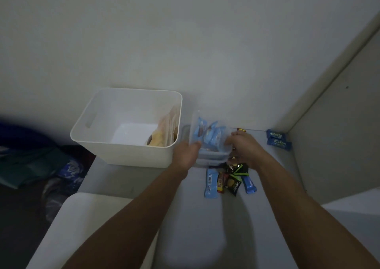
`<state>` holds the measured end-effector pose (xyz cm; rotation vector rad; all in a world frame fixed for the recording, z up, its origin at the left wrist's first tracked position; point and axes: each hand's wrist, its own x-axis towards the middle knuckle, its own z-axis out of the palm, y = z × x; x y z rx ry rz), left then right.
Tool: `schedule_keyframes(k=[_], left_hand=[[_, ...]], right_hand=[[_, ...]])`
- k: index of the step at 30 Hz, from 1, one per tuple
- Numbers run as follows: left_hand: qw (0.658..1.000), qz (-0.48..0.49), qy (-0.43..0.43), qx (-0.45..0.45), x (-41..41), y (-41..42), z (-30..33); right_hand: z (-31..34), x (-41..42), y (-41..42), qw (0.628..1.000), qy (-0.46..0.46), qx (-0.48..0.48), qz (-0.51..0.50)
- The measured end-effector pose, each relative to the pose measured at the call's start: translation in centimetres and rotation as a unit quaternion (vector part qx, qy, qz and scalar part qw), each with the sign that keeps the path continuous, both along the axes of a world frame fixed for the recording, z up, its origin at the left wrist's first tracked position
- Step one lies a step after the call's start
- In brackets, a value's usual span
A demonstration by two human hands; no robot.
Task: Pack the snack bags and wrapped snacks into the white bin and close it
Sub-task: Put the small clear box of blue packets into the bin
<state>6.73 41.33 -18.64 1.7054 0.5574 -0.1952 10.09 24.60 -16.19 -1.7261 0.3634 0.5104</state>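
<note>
The open white bin point(131, 153) stands on the white table against the wall, with clear snack bags point(164, 133) leaning at its right inner side. Right beside it both hands hold a clear bag of light-blue wrapped snacks point(209, 135): my left hand point(186, 155) grips its left edge, my right hand point(242, 147) its right edge. The bag rests over a stack of clear plastic point(211, 158). Below the hands lies a small pile of wrapped snacks point(230, 181), blue, black and red. Two dark-blue wrapped snacks point(277, 139) sit in the far right corner.
A flat white lid point(88, 227) lies at the near left on the table. Walls close off the back and the right side. Past the table's left edge, dark bags and cloth point(37, 161) lie lower down.
</note>
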Motion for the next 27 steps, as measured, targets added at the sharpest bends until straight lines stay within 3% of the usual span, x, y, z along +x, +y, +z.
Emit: schedule_keyframes(k=[5, 11, 19, 27], left_hand=[[0.996, -0.008, -0.082, -0.020, 1.4, 1.0, 6.0], [0.996, 0.020, -0.081, -0.012, 2.6, 7.0, 10.6], [0.999, 0.029, 0.013, 0.030, 3.2, 19.2, 9.9], [0.981, 0.012, 0.158, 0.111, 5.2, 26.2, 5.6]], right_hand=[[6.7, 1.0, 0.3, 0.997, -0.076, -0.007, -0.007], [10.7, 2.5, 5.4, 0.992, -0.116, 0.009, 0.044], [8.6, 5.1, 17.5, 0.985, -0.067, 0.008, 0.160], [0.7, 7.3, 26.7, 0.980, 0.077, 0.063, 0.175]])
